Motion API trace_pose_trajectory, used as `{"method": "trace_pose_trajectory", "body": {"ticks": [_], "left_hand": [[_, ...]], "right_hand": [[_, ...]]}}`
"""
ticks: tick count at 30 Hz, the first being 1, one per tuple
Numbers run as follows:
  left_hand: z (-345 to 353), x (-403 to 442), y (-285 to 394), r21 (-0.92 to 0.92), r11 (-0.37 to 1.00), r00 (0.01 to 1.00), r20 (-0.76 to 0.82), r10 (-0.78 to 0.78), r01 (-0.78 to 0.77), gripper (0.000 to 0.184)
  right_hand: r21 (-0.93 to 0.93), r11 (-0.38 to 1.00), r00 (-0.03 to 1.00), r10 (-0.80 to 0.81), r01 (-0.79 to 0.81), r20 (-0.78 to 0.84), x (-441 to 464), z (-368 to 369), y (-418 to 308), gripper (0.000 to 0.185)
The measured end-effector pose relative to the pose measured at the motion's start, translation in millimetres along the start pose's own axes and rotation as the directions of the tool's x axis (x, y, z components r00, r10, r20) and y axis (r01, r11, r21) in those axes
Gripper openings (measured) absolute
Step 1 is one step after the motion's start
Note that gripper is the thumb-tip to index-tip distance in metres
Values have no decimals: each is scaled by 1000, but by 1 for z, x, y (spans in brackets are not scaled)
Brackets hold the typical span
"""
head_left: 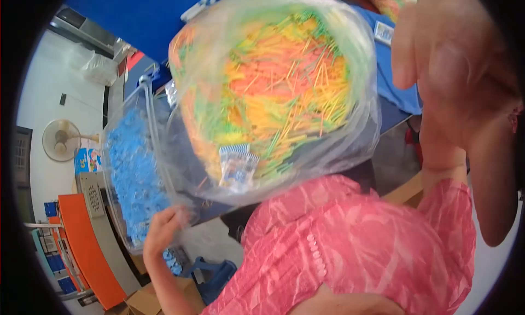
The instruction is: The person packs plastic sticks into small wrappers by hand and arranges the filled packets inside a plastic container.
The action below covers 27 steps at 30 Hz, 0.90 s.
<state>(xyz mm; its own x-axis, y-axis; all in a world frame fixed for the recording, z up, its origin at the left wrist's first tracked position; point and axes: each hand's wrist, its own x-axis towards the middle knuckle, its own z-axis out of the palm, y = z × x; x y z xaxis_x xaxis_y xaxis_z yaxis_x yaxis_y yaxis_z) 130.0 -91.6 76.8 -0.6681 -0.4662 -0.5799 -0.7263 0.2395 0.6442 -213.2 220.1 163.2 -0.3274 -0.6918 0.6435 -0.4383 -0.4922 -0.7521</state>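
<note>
A big clear plastic bag (363,123) lies open, filled with thin sticks (290,79) in pink, yellow, orange and green. A small printed packet (238,167) rests near its front edge. My left hand (167,226) is beside the front corner of a clear plastic tub (156,123), which holds many small blue packets (134,167). Its fingers are bent and smeared by motion, so whether they hold anything is unclear. Close to the camera, my right hand (456,90) is raised with fingers apart and nothing visible in it.
Beneath the bag is a dark table (219,207). A blue cloth (396,79) with a small packet (384,33) lies at the right. Below left are an orange panel (87,249) and cardboard boxes (158,298). A fan (61,141) stands farther left.
</note>
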Motion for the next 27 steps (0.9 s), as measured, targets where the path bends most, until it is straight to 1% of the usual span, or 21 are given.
{"method": "trace_pose_trajectory", "body": {"ticks": [2,3,4,5,6,7,8,9,10,11,12,13,14,16,18,19,20,21,22,24,27], "left_hand": [[-7,-10,16,21,1000,1000,20,-2,1,27],[-6,-23,36,234,969,994,-94,-63,84,25],[-2,-32,64,428,887,972,-220,-83,172,24],[3,-38,90,441,887,975,-216,-44,138,24],[14,-46,113,656,753,932,-309,192,62,24],[33,-49,126,821,569,846,-336,414,47,24],[55,-39,136,746,645,773,-307,555,-166,25],[73,-26,152,656,664,689,-293,662,-359,27],[100,-8,169,570,611,614,-221,758,-549,33],[127,9,178,478,588,620,-110,777,-653,32],[156,26,186,373,527,567,-1,824,-764,33],[178,49,189,297,488,541,131,831,-821,36],[201,72,190,315,414,479,163,863,-854,36],[236,94,181,310,358,436,238,868,-881,37],[255,105,171,305,357,433,238,869,-883,37],[259,106,165,290,381,461,298,836,-878,38],[263,109,160,277,405,485,356,799,-871,40],[266,112,153,280,406,486,348,801,-870,40],[269,115,146,215,400,453,371,811,-891,44],[268,119,137,151,387,414,393,821,-910,48],[262,119,136,66,350,348,375,859,-934,56]], "right_hand": [[-106,994,999,-15,20,46,-5,-18,-1,57],[-150,988,998,-21,30,61,-34,-2,-19,54],[-206,977,997,-32,45,69,13,-25,10,50],[-272,961,996,-33,53,78,-37,-21,-17,47],[-332,942,995,-16,46,95,-22,-34,-10,43],[-379,925,993,18,29,120,-10,-45,-2,39],[-405,914,986,62,6,152,-22,-45,-2,36],[-406,913,979,112,-35,168,-27,-58,9,32],[-378,919,968,184,-109,170,-32,-85,34,29],[-325,917,940,298,-232,168,-54,-101,57,25],[-290,899,903,389,-328,182,-58,-83,57,22],[-333,889,891,397,-314,220,-50,-57,67,19],[-396,878,886,386,-268,257,-41,-65,71,15],[-667,744,877,304,25,372,-87,-67,114,8],[-792,611,780,488,16,392,-113,-74,127,9],[-789,614,776,487,22,401,-122,-75,131,9],[-828,555,744,519,82,422,-129,-76,137,10],[-858,492,712,551,144,435,-129,-76,139,11],[-857,494,712,548,147,439,-121,-66,139,11],[-791,611,840,412,33,353,-100,-39,138,9],[-772,636,889,351,5,295,-92,-44,152,10]]}}
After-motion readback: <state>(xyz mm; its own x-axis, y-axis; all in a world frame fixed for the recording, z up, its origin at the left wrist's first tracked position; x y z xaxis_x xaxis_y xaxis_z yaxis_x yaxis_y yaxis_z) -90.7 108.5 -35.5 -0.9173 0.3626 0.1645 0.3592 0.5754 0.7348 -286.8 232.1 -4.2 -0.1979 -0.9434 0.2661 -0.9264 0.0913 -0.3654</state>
